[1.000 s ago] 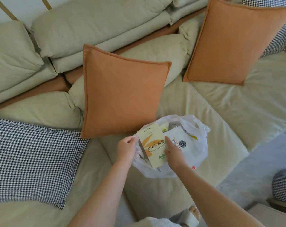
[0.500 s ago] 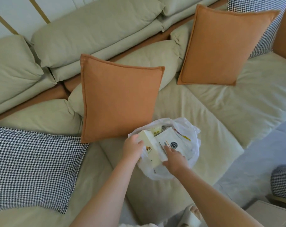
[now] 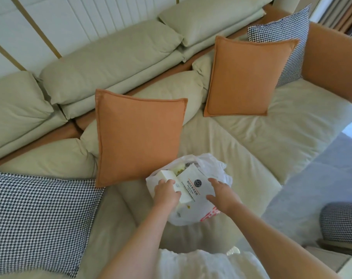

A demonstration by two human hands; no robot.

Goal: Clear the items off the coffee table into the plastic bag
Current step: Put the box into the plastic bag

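Sofa (image 3: pixel 251 141) cushions carried the bag (image 3: pixel 215 174), already stuffed; left hand (image 3: pixel 166 195) gripped a box (image 3: pixel 169 176) at its mouth, right hand (image 3: pixel 221 193) lay spread on a packet (image 3: pixel 195 185); desk unseen.

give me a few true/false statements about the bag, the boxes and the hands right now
1. The plastic bag sits on the sofa seat, not on a table. True.
2. The left hand grips the white box at the bag's mouth. True.
3. The right hand holds an orange cushion. False: it rests with spread fingers on the flat white packet and the bag; the nearer orange cushion leans untouched behind the bag.
4. The bag is tied shut. False: its mouth is open, with boxes showing inside.
5. A black-and-white checked cushion lies to the left of the bag. True.
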